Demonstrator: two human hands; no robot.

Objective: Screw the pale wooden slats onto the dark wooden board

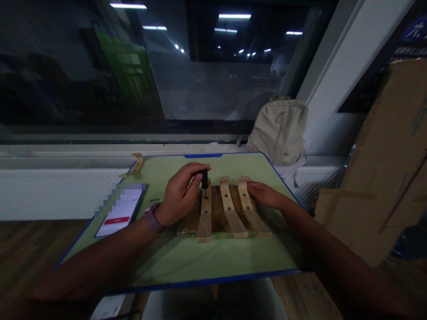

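Note:
My left hand (180, 192) is closed round the black handle of a screwdriver (204, 181). The screwdriver stands upright, its tip at the upper hole of the leftmost curved wooden piece (205, 224). Two similar pieces, a middle one (231, 215) and a right one (251, 214), lie beside it, each with two dark holes. All three rest across a brown wooden board (218, 218) on a green tabletop. At the upper right, my right hand (265, 194) grips the edge of the right curved piece; some of its fingers are hidden.
A phone (122, 209) with a lit screen lies left on the green table (160, 262). Another curved wooden piece (137, 165) is at the table's far left corner. A beige backpack (280, 129) sits on the windowsill behind. Cardboard (387, 169) leans at the right.

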